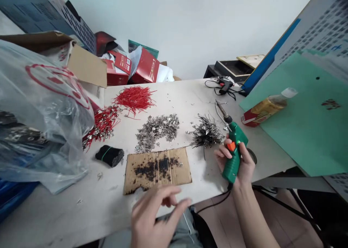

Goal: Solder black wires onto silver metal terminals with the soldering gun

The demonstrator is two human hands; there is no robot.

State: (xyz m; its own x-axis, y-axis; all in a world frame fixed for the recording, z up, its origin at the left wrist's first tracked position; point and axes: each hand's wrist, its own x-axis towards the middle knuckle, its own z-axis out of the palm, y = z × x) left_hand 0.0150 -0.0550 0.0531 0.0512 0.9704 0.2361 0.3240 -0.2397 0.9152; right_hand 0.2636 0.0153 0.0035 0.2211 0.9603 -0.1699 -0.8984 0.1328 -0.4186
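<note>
Classifiable as a small workshop with bench-top electrical work. Indicated by a green soldering gun (231, 169) above a pale worktable (103, 201), heaped small metal parts (157, 128), cut red wires (136, 97), a banded black wire bundle (109, 156) and stain-blackened cardboard (157, 168). Further indicated by red cartons (147, 65) along the back wall (185, 27).

messy pile of red boxes (149, 65) at my 11 o'clock, open black box (232, 68) around 1, white-capped bottle (265, 109) just past that, big ol' green sheet (301, 132) at my 2
</note>
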